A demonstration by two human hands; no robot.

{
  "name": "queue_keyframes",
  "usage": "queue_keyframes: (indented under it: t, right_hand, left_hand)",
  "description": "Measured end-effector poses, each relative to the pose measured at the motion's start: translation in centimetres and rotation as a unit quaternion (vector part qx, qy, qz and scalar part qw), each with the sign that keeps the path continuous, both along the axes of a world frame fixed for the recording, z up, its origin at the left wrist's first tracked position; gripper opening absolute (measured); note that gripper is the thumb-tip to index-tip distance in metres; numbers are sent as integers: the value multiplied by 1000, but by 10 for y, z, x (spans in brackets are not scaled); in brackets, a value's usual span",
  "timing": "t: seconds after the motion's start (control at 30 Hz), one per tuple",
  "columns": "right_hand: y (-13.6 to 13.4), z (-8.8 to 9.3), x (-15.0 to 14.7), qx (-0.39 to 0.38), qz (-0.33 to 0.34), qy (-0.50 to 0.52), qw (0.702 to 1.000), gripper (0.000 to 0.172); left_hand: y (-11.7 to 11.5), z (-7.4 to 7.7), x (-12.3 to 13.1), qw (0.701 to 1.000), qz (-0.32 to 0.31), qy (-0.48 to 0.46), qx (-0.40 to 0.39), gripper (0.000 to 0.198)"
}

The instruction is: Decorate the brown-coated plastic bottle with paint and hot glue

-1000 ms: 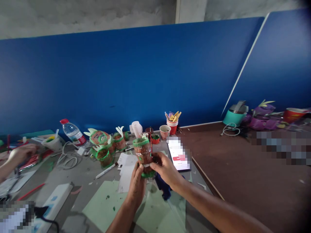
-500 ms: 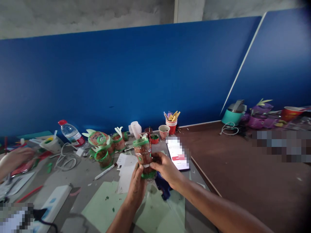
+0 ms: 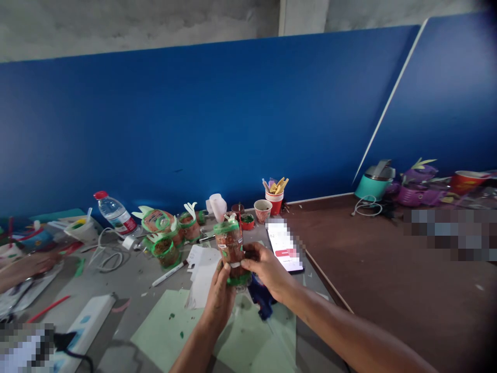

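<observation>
Both hands hold a brown-painted plastic bottle craft (image 3: 230, 243) with green bands at its top and bottom and small white and green pieces on its side. My left hand (image 3: 220, 298) grips its lower left, thumb pressed on the front. From the right, my right hand (image 3: 269, 272) closes on it, thumb by a pale strip low on the front; its other fingers are partly hidden. Below the right hand lies a dark blue tool (image 3: 264, 300), partly covered, its kind unclear. Pale green paper (image 3: 163, 324) is spread beneath the hands, and white paper (image 3: 202, 269) lies left of the craft.
Similar brown and green crafts (image 3: 165, 251) stand back left, near a water bottle (image 3: 116, 212) and a marker (image 3: 169, 274). A phone (image 3: 285, 248) and paper cups (image 3: 263, 210) are at right. Another person's hand (image 3: 31, 267) and a power strip (image 3: 85, 326) are at left.
My hands and the craft stay almost where they were. At the far left, the other person's hand has moved lower, and a blue container behind it is now more visible.
</observation>
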State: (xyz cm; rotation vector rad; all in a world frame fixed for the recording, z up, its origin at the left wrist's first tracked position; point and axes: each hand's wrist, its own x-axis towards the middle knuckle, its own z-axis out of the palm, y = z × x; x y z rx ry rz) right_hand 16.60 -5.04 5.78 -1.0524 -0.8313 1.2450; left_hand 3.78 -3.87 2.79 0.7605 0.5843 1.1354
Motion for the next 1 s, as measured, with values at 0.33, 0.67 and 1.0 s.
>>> queue_keyframes:
  t: [0.33,0.67,1.0]
  right_hand:
    - [-1,5,0,-9,4,34,999,28]
    - [-1,2,0,-3,-2,25,1000,26]
    - [0,3,0,-6,-12,17,1000,25]
  left_hand:
    - [0,1,1,1000,-9,-9,4,45]
    - [2,-5,1,1000,-16,6,26,45]
    - [-1,1,2,999,-17,0,30,44]
